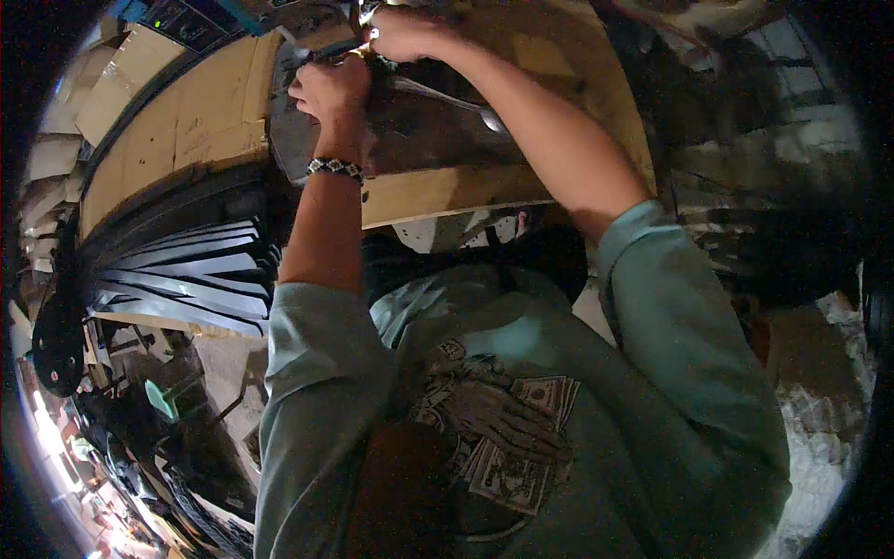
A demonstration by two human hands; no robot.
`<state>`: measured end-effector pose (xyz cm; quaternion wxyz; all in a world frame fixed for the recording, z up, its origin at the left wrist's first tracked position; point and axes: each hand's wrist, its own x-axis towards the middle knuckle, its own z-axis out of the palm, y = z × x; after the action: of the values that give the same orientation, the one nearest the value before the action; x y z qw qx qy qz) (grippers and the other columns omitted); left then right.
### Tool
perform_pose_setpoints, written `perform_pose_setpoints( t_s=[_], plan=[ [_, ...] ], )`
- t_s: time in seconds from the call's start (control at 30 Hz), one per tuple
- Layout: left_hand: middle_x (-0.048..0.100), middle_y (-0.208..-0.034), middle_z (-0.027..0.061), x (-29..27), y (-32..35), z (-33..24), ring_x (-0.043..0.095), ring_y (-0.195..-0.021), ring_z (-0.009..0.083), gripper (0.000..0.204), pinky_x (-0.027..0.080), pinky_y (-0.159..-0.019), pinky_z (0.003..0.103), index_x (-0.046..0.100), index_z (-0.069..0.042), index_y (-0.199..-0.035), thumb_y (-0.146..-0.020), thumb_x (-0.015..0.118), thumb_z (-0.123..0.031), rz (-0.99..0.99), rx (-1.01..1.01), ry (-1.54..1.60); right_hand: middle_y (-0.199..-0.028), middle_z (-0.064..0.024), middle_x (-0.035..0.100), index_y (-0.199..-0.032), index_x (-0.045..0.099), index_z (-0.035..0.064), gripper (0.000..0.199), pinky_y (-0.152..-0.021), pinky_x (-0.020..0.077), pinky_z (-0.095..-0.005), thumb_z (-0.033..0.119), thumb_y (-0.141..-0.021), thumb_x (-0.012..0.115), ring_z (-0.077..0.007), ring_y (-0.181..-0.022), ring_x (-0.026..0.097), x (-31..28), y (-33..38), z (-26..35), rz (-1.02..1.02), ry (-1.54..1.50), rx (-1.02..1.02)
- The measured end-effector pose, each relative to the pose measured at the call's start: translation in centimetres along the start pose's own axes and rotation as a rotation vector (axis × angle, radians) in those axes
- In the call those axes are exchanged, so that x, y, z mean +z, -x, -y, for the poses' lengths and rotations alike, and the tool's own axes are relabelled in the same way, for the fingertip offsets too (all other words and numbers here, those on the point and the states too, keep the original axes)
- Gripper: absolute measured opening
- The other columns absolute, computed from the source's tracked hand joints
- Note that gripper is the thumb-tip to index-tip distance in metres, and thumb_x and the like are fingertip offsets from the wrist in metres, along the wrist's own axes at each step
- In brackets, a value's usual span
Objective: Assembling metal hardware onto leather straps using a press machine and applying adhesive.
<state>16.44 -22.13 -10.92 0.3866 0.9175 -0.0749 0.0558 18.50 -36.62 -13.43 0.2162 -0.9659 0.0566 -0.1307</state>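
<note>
My left hand (pixel 333 88) is closed, its fingers curled over something at the far side of the work table that I cannot make out. A black and white beaded bracelet (pixel 335 169) circles that wrist. Just beyond and to the right, my right hand (pixel 407 34) is also closed, with its fingertips close to the left hand. Small bright glints show between the two hands, but what they grip is too small and dark to name. Beneath my right forearm, a thin metal tool with a rounded, spoon-like end (pixel 491 119) lies on the dark work surface (pixel 410 140).
Pale boarding (pixel 447 194) edges the table nearest me. To the left are a cardboard sheet (pixel 186 130) and a fanned stack of flat black-edged pieces (pixel 186 270). A dark box with a green light (pixel 191 20) stands at the far left.
</note>
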Motion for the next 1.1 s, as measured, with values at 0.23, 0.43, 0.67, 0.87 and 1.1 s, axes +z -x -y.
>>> perform_pose_setpoints(
  t_s=[0.23, 0.43, 0.67, 0.87, 1.1],
  plan=[
    [0.062, -0.119, 0.0227, -2.0, 0.7, -0.6, 0.04, -0.125, 0.0406, 0.047, 0.031, -0.105, 0.047, 0.071, -0.006, -0.107, -0.076, 0.065, -0.04, 0.124, -0.022, 0.112, -0.09, -0.0174, 0.069, -0.102, 0.066, 0.0047, 0.039, -0.074, 0.0524, -0.0443, 0.038, -0.082, 0.069, -0.0313, -0.081, 0.068, -0.4, 1.0, 0.3, 0.039, -0.103, -0.003],
    [0.07, -0.102, 0.0181, -2.3, -0.9, 3.4, 0.058, -0.107, 0.0355, 0.04, 0.045, -0.093, 0.042, 0.071, -0.003, -0.103, -0.076, 0.07, -0.032, 0.171, 0.089, 0.272, -0.094, -0.021, 0.069, -0.1, 0.067, 0.0009, 0.043, -0.078, 0.0541, -0.042, 0.039, -0.078, 0.064, -0.0305, -0.086, 0.069, -4.0, 5.0, 3.3, 0.026, -0.194, 0.145],
    [0.07, -0.093, 0.0218, -0.9, -0.7, 3.2, 0.069, -0.088, 0.0325, 0.026, 0.051, -0.083, 0.036, 0.073, -0.001, -0.092, -0.071, 0.066, -0.015, 0.019, 0.363, 0.396, -0.115, -0.0268, 0.063, -0.121, 0.053, -0.0088, 0.062, -0.09, 0.0508, -0.0417, 0.034, -0.077, 0.062, -0.0359, -0.103, 0.064, -1.2, 2.3, -1.1, 0.004, -0.467, 0.29],
    [0.069, -0.087, 0.0228, -2.4, 0.4, 5.3, 0.067, -0.086, 0.0372, 0.023, 0.051, -0.081, 0.039, 0.072, 0.0, -0.087, -0.07, 0.064, -0.012, -0.115, 0.196, 0.354, -0.082, -0.0038, 0.063, -0.099, 0.063, 0.0068, 0.017, -0.067, 0.0424, -0.0304, 0.014, -0.084, 0.061, -0.0126, -0.074, 0.054, 1.1, 3.6, 1.4, -0.023, -0.629, 0.319],
    [0.068, -0.081, 0.0229, -2.0, 1.8, 1.8, 0.066, -0.079, 0.0393, 0.015, 0.051, -0.075, 0.042, 0.071, 0.001, -0.079, -0.072, 0.063, -0.011, -0.165, 0.221, 0.391, -0.08, -0.0075, 0.064, -0.099, 0.063, 0.0034, 0.021, -0.064, 0.0472, -0.0332, 0.015, -0.082, 0.064, -0.0158, -0.071, 0.059, 1.6, 3.8, -3.4, -0.207, -0.755, 0.456]
  ],
)
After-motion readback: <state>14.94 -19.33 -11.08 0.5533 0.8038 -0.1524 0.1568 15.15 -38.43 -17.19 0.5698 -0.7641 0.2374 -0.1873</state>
